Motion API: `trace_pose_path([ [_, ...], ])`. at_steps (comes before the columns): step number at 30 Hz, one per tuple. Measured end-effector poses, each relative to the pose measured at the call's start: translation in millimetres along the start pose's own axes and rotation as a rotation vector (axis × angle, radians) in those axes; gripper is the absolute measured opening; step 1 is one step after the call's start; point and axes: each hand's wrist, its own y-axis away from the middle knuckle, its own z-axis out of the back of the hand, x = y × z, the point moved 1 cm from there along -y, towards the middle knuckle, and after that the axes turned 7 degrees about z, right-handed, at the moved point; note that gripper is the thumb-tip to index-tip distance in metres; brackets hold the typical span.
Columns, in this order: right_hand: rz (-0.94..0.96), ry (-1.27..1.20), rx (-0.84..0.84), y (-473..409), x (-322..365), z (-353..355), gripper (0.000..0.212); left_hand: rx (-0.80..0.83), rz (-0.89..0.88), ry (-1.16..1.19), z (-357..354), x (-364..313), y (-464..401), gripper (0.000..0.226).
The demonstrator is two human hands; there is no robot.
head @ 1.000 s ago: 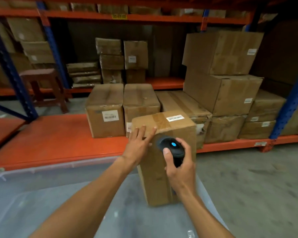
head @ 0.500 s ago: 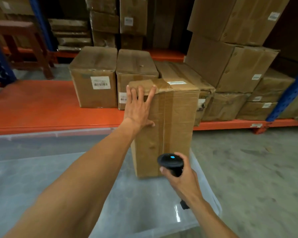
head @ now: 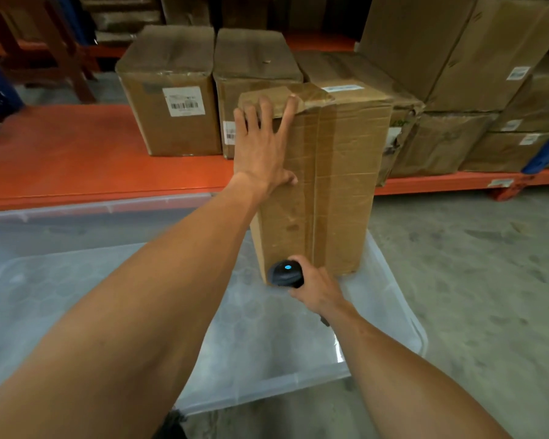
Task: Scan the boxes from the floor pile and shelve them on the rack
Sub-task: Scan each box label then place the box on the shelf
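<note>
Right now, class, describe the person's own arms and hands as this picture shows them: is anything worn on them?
Both forearms are bare as far as the picture shows: no sleeves in view. The left hand and the right hand wear no gloves. No watch, band or ring shows on either wrist or on the fingers that can be seen. No markings can be made out.

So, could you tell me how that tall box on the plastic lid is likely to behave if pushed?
The box stands on end, so it probably tips easily; the left hand lies flat against it. Its creased cardboard looks soft. The lid looks smooth, so it may slide.
</note>
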Motion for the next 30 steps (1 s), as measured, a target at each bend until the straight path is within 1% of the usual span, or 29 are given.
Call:
trace_pose_path([
  [4,-0.031,-0.007,0.04,-1,-15,-18,0.074,-0.021,-0.006,0.011,-3,0,4,0.145],
  [7,-0.002,0.094,0.165,0,-22,-28,0.075,-0.018,-0.004,0.026,-2,0,3,0.144],
  [10,-0.024,0.186,0.246,2,-26,-37,0.068,-0.002,-0.007,0.05,-3,0,3,0.142],
  [13,-0.058,0.224,0.265,4,-31,-46,0.059,-0.001,-0.01,0.054,-2,1,5,0.14],
  [15,-0.073,0.219,0.272,5,-32,-52,0.058,-0.007,-0.013,0.048,-2,1,7,0.141],
  [17,-0.103,0.202,0.289,5,-32,-53,0.061,-0.018,-0.014,0.037,-1,1,8,0.142],
  [19,-0.121,0.166,0.322,6,-29,-46,0.072,-0.028,-0.014,0.026,-2,1,10,0.144],
  [20,-0.115,0.147,0.322,7,-26,-37,0.078,-0.032,-0.015,0.022,-2,1,11,0.144],
  [21,-0.079,0.128,0.299,8,-21,-25,0.078,-0.031,-0.014,0.023,-2,2,12,0.144],
  [22,-0.03,0.077,0.235,9,-15,-8,0.071,-0.027,-0.011,0.026,-2,2,14,0.144],
  [23,0.021,-0.032,0.129,10,-8,12,0.059,-0.025,-0.006,0.029,-1,2,15,0.144],
  [25,0.12,-0.258,-0.152,11,9,59,0.036,-0.009,0.003,0.023,4,1,18,0.144],
  [26,0.194,-0.295,-0.34,11,20,86,0.029,0.009,0.007,0.023,6,1,20,0.143],
  [27,0.273,-0.287,-0.545,10,31,115,0.026,0.024,0.007,0.026,7,0,22,0.142],
  [28,0.343,-0.267,-0.742,11,44,143,0.028,0.03,0.005,0.027,8,-1,24,0.142],
  [29,0.383,-0.247,-0.904,9,57,171,0.031,0.032,0.003,0.027,9,-1,27,0.141],
  [30,0.385,-0.25,-1.01,6,69,196,0.034,0.037,0.002,0.028,11,-2,32,0.14],
])
